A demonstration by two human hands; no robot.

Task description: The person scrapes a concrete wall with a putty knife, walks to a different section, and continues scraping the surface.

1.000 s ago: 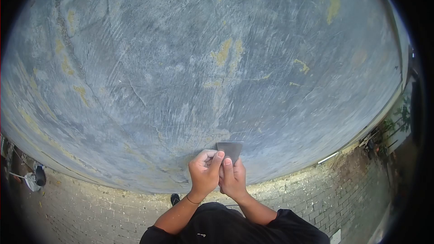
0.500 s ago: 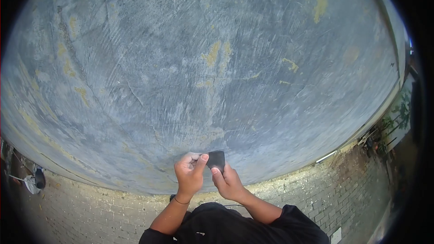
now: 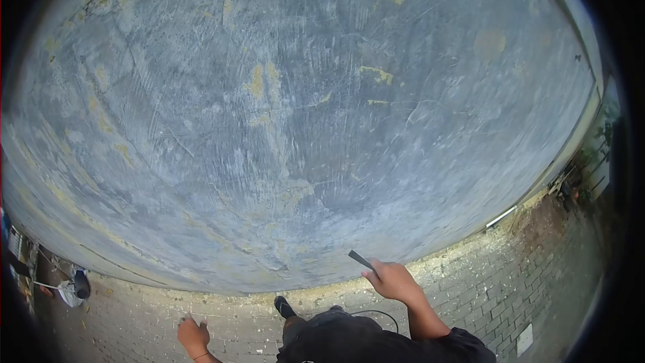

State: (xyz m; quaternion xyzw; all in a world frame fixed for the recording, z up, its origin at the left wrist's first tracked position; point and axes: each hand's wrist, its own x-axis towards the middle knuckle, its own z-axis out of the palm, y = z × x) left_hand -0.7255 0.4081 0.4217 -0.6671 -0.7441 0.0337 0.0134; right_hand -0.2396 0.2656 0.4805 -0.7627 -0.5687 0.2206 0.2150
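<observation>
My right hand [image 3: 396, 281] is closed around the lower end of a dark, flat scraper blade [image 3: 363, 260]. Its narrow edge faces me, and the free end points up and left near the foot of the wall [image 3: 322, 161]. Faded grey-blue paint covers the wall, with scratches, cracks and yellowish patches. Down at the lower left, my left hand [image 3: 193, 333] hangs away from the wall over the paving. Its fingers are loosely bent and slightly apart, with nothing in them.
Brick paving [image 3: 463, 289] strewn with pale flakes runs along the wall's base. My foot in a dark shoe [image 3: 285, 306] stands close to the wall. A dark container [image 3: 81, 284] is at far left, a white strip [image 3: 501, 218] at right and a pale slab [image 3: 525, 339] at lower right.
My left hand has let go of the blade and dropped down to the left. The right hand has moved right with the blade, now turned edge-on. The view has shifted right.
</observation>
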